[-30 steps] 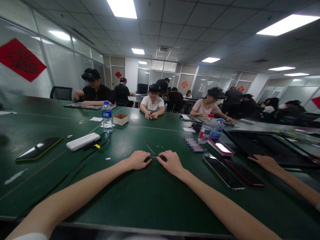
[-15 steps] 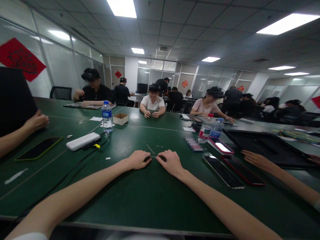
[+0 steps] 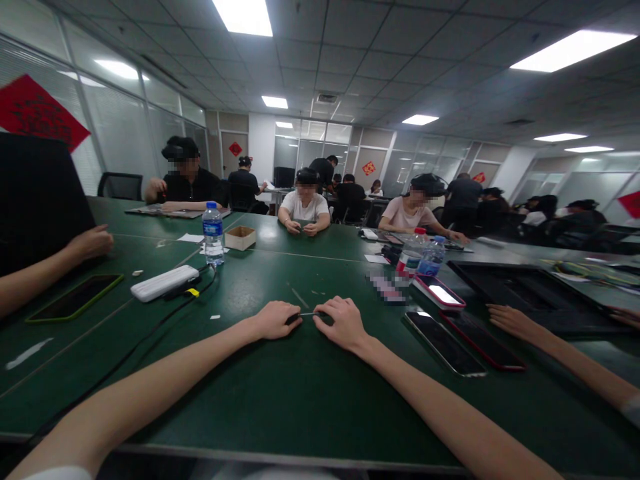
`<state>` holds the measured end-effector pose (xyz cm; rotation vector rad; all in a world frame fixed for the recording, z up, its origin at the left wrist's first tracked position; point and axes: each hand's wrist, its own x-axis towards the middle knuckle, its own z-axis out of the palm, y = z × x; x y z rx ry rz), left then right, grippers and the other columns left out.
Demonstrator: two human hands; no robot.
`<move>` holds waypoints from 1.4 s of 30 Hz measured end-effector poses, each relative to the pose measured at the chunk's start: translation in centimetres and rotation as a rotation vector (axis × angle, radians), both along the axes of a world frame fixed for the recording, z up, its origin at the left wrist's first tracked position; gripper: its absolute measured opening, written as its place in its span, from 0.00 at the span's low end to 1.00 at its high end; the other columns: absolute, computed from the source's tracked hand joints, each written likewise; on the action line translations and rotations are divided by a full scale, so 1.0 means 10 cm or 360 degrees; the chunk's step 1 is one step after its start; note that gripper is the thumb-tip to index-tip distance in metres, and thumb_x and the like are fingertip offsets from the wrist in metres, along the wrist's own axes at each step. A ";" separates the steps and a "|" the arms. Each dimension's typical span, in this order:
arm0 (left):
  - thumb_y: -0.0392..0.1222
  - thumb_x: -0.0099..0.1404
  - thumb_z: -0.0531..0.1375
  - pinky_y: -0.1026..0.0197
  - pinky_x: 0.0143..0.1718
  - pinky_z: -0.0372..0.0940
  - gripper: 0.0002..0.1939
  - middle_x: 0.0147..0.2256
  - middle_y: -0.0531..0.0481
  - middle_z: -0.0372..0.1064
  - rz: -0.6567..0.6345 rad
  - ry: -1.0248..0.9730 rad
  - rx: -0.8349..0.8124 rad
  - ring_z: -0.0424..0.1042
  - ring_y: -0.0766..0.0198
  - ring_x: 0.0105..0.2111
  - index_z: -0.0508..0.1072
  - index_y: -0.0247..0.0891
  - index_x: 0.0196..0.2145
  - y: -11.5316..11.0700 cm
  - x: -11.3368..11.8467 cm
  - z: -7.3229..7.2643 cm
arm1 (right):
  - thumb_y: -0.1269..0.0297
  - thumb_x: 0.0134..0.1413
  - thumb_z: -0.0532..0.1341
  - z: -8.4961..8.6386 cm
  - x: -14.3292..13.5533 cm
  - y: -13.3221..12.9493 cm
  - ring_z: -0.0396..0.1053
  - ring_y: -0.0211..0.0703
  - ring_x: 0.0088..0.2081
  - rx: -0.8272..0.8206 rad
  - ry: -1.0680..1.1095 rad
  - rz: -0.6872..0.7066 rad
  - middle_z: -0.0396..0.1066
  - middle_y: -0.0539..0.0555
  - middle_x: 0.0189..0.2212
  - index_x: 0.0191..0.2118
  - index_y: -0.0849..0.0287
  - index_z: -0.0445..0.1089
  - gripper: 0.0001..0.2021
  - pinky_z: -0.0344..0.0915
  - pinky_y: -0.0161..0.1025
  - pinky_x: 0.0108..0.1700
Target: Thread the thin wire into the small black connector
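Both my hands rest on the green table point(image 3: 300, 400) at its middle, a small gap between them. My left hand point(image 3: 278, 319) has its fingers curled together at one end of a thin, light, rod-like item point(image 3: 307, 313). At the other end, my right hand point(image 3: 342, 321) is closed with the thumb under the fingers. The item spans the gap; its ends are hidden by the fingers, and I cannot make out what it is.
A white power bank point(image 3: 164, 283) with a black cable and a green-edged phone point(image 3: 75, 299) lie left. Right are a phone point(image 3: 444, 343), a red-edged phone point(image 3: 483, 339), bottles point(image 3: 410, 253) and a black tray point(image 3: 530, 283) near another person's hand point(image 3: 515, 321). A small box point(image 3: 240, 238) stands farther back.
The right fingers have shifted slightly and more of the thin item shows between my hands. At the left, another person's hand has moved right beside the black panel.
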<state>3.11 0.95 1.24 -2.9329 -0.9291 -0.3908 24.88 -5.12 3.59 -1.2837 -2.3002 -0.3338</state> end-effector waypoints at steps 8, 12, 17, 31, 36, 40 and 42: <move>0.47 0.69 0.49 0.60 0.34 0.63 0.13 0.35 0.46 0.73 -0.0048 -0.0007 0.0005 0.72 0.57 0.34 0.69 0.39 0.38 0.00 0.00 0.00 | 0.58 0.56 0.58 -0.01 0.02 0.01 0.65 0.44 0.39 0.0018 -0.0011 0.0027 0.74 0.53 0.35 0.38 0.55 0.73 0.10 0.54 0.40 0.39; 0.47 0.69 0.49 0.60 0.34 0.63 0.12 0.35 0.46 0.73 -0.0072 -0.0008 0.0006 0.72 0.57 0.34 0.69 0.39 0.38 0.00 0.00 0.00 | 0.58 0.57 0.58 -0.01 0.02 0.01 0.65 0.43 0.39 0.0013 0.0010 0.0034 0.74 0.53 0.35 0.37 0.55 0.73 0.10 0.54 0.40 0.39; 0.47 0.69 0.48 0.60 0.34 0.62 0.13 0.35 0.47 0.73 -0.0085 -0.0009 0.0001 0.72 0.58 0.34 0.68 0.40 0.38 -0.02 -0.02 0.02 | 0.58 0.57 0.57 0.02 0.05 0.02 0.65 0.43 0.38 -0.0006 0.0030 0.0055 0.74 0.53 0.34 0.37 0.55 0.73 0.10 0.54 0.39 0.39; 0.48 0.68 0.48 0.60 0.31 0.61 0.14 0.33 0.45 0.73 0.0106 0.0014 -0.0027 0.73 0.56 0.32 0.69 0.39 0.36 -0.01 0.02 0.02 | 0.57 0.58 0.56 -0.01 -0.28 -0.20 0.66 0.41 0.39 -0.0118 -0.0159 0.0539 0.73 0.51 0.34 0.37 0.53 0.73 0.10 0.55 0.40 0.44; 0.49 0.68 0.49 0.59 0.34 0.63 0.14 0.35 0.44 0.73 0.0101 0.0031 -0.0029 0.73 0.55 0.34 0.69 0.39 0.38 -0.02 0.04 0.03 | 0.58 0.57 0.57 0.00 0.04 0.07 0.66 0.41 0.38 -0.0028 -0.0014 0.0108 0.73 0.52 0.34 0.36 0.55 0.73 0.09 0.54 0.39 0.41; 0.48 0.68 0.49 0.59 0.35 0.63 0.14 0.35 0.45 0.73 0.0107 0.0026 -0.0037 0.73 0.56 0.35 0.70 0.39 0.38 -0.03 0.04 0.03 | 0.59 0.59 0.56 -0.03 0.16 0.17 0.66 0.41 0.37 -0.0016 0.0014 -0.0012 0.73 0.53 0.33 0.36 0.57 0.73 0.10 0.54 0.39 0.39; 0.48 0.68 0.49 0.59 0.35 0.63 0.14 0.35 0.45 0.73 0.0107 0.0022 -0.0040 0.73 0.56 0.35 0.70 0.39 0.38 -0.03 0.04 0.03 | 0.58 0.59 0.56 -0.04 0.14 0.17 0.65 0.41 0.37 -0.0024 0.0004 -0.0015 0.73 0.53 0.33 0.36 0.56 0.73 0.10 0.54 0.38 0.39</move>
